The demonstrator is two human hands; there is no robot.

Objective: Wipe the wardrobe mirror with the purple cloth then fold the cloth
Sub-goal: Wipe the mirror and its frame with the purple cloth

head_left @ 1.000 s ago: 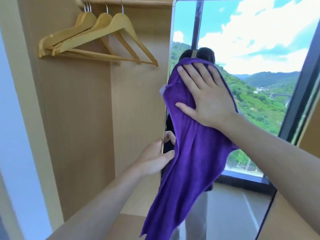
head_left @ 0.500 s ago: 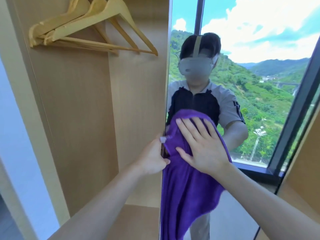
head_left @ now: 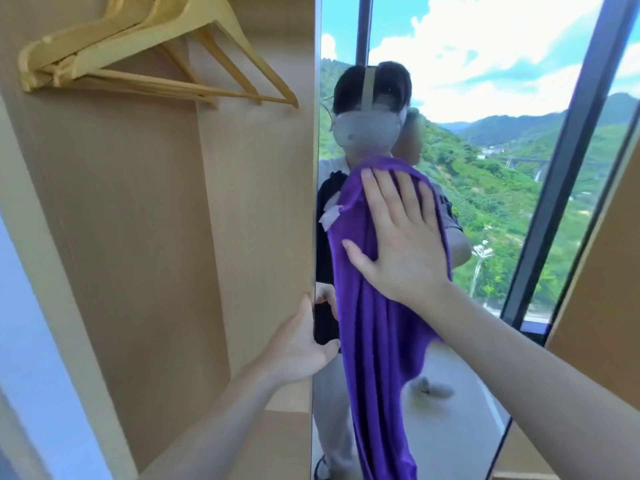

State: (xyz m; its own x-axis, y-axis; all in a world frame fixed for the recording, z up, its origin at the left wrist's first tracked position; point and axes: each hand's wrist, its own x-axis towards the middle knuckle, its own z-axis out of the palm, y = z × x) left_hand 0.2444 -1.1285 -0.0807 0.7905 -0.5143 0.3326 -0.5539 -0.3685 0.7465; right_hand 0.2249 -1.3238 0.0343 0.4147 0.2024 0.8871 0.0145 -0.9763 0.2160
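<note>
We are in the wiping step. Our right hand (head_left: 403, 237) lies flat, fingers straight and spread, pressing the cloth (head_left: 377, 327) against the mirror (head_left: 485, 98). The cloth sits on the glass near the mirror's left edge, at about mid-height, bunched under our palm at the top and hanging down the glass in a long loose tail toward the mirror's bottom. Our left hand (head_left: 304, 344) grips the mirror's left edge, thumb on the front and fingers wrapped behind, apparently steadying the panel.

How much glass is already clean we cannot tell; no streaks or smears show in the reflection. We judge the wiping under way rather than finished, since the cloth is spread on the glass and the right part of the mirror lies well away from it. The folding is not yet begun: the cloth hangs unfolded.

A small pale tag (head_left: 330, 216) sticks out at the cloth's left edge, just inside the mirror's left edge; any print on it is too small to read. We see no other writing or brand. Left of the mirror, hangers (head_left: 149, 60) hang in the open wardrobe (head_left: 156, 237).
</note>
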